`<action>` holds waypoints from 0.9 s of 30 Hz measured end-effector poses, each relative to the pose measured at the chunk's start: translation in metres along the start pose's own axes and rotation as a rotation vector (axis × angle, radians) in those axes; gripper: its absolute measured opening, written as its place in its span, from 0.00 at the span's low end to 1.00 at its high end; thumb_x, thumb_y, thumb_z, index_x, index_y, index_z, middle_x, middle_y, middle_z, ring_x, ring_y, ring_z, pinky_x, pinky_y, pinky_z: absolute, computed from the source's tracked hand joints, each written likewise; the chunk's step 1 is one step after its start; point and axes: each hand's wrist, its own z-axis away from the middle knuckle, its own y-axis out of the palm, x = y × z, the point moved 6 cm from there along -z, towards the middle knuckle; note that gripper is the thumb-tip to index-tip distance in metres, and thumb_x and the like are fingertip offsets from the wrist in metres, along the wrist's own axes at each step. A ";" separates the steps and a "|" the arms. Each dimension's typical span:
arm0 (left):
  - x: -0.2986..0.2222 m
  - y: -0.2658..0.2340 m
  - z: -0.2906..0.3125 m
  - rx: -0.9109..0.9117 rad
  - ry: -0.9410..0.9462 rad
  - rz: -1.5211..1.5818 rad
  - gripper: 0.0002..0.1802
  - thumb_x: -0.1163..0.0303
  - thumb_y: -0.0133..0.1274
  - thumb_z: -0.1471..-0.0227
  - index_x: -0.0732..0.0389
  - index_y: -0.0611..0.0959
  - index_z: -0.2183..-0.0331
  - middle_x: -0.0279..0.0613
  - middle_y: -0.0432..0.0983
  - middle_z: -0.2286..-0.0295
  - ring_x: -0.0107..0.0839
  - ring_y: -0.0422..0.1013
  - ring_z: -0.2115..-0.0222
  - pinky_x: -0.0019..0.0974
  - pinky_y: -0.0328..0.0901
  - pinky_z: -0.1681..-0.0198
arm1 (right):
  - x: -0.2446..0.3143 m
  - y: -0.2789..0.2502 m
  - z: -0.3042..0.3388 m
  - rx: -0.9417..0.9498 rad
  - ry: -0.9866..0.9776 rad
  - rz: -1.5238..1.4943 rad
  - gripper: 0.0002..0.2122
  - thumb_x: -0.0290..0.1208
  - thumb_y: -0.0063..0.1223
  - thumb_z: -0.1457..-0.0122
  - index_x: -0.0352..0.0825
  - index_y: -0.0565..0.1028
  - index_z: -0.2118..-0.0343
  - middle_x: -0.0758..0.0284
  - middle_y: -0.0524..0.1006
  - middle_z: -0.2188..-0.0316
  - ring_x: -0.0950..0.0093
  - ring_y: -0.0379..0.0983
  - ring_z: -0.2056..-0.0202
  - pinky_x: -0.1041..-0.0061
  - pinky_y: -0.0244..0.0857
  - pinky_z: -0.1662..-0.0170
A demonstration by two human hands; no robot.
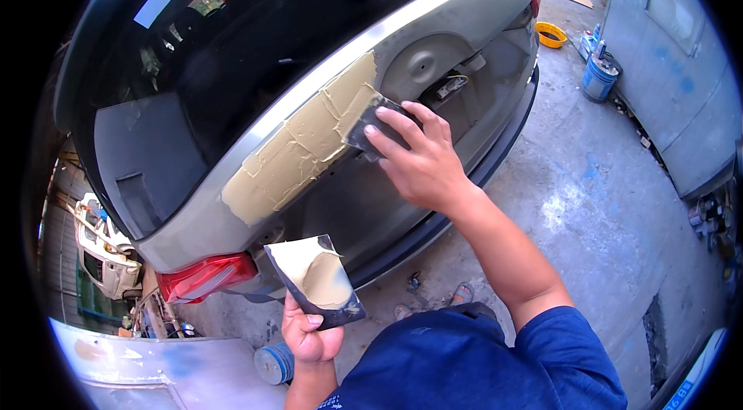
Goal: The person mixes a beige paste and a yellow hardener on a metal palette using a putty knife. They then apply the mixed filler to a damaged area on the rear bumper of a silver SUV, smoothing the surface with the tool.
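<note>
My right hand (422,150) presses a dark, flat filler spreader (370,125) against the car's tailgate, its fingers spread over the back of the blade. Under and beside the blade lies a broad strip of beige body filler (298,148), ridged and uneven, below the rear window. Lower down, my left hand (308,335) grips a dark square mixing board (345,315) from beneath, thumb at its near edge. A smooth mound of pale filler (325,280) covers much of that board. The board is held apart from the car.
A red tail light (207,278) sits at the tailgate's left end. The black bumper edge (495,166) runs close before me. Blue buckets (275,363) stand on the concrete floor (557,209), a yellow basin (551,34) farther back. Grey panels (673,61) lean at the right.
</note>
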 end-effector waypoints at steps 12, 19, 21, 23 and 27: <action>0.002 0.000 0.002 -0.016 0.001 -0.025 0.42 0.81 0.40 0.72 0.68 0.65 0.46 0.52 0.65 0.48 0.46 0.60 0.45 0.45 0.52 0.40 | -0.019 -0.005 -0.013 -0.008 -0.044 0.002 0.19 0.28 0.58 0.56 0.44 0.75 0.57 0.69 0.66 0.48 0.60 0.56 0.45 0.61 0.52 0.46; 0.003 -0.003 0.003 -0.056 0.004 -0.052 0.39 0.80 0.39 0.71 0.68 0.69 0.48 0.54 0.65 0.48 0.48 0.60 0.45 0.48 0.51 0.39 | -0.011 -0.010 0.012 -0.013 0.013 -0.050 0.20 0.28 0.59 0.57 0.43 0.75 0.57 0.68 0.66 0.48 0.61 0.56 0.45 0.61 0.52 0.46; 0.006 -0.002 0.003 -0.044 -0.003 -0.048 0.39 0.80 0.39 0.72 0.68 0.69 0.48 0.54 0.65 0.48 0.48 0.60 0.45 0.48 0.51 0.39 | -0.006 -0.001 0.009 -0.038 0.030 -0.060 0.20 0.28 0.60 0.58 0.42 0.75 0.57 0.68 0.66 0.48 0.61 0.56 0.45 0.62 0.52 0.46; 0.006 -0.002 0.002 -0.022 -0.005 -0.046 0.40 0.80 0.39 0.72 0.68 0.69 0.48 0.54 0.65 0.48 0.48 0.60 0.45 0.48 0.51 0.39 | -0.007 0.009 0.016 -0.080 0.043 -0.072 0.21 0.29 0.60 0.58 0.42 0.75 0.57 0.68 0.66 0.48 0.60 0.56 0.45 0.61 0.52 0.47; 0.003 -0.002 0.002 0.018 0.000 -0.030 0.40 0.80 0.39 0.72 0.68 0.69 0.48 0.53 0.65 0.48 0.48 0.60 0.45 0.48 0.51 0.39 | -0.010 0.016 0.037 -0.100 0.120 -0.025 0.22 0.29 0.60 0.59 0.43 0.74 0.55 0.68 0.66 0.48 0.59 0.56 0.46 0.61 0.52 0.47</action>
